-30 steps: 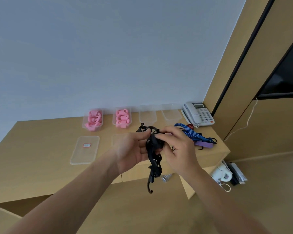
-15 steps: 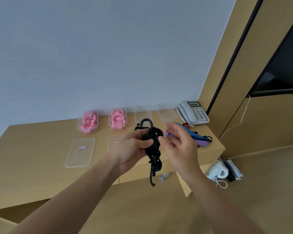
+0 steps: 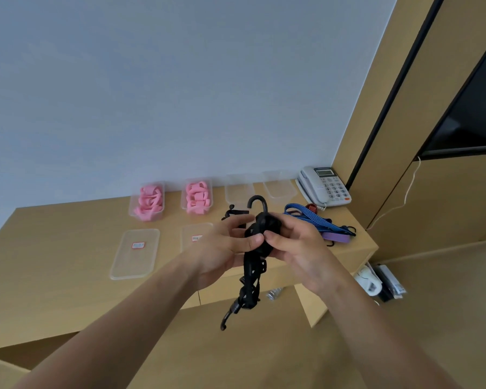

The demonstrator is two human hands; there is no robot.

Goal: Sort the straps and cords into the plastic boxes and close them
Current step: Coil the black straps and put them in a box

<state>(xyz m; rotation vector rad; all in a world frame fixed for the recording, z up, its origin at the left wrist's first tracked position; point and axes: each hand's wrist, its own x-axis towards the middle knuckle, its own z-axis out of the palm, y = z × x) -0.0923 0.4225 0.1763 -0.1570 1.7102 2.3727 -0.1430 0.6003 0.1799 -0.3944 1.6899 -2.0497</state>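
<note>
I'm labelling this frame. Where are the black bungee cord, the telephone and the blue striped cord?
black bungee cord [image 3: 260,228]: head view, bundled middle.
telephone [image 3: 324,186]: head view, keypad.
blue striped cord [image 3: 310,219]: head view, middle stretch.

- One view only: head cam, wide-angle, worn by the person, so no 2nd view shares the scene.
- Faces fwd and slightly down across a wooden desk [image 3: 54,276] toward a pale wall [image 3: 180,94].
- Both forearms enter from bottom edge; left hand [image 3: 225,248] and right hand [image 3: 298,248] sit near frame centre, close to lens.
- Desk's far edge, w/ phone [image 3: 323,186], lies farther off; floor shows lower right.
- Straight edges bow near borders.
</note>
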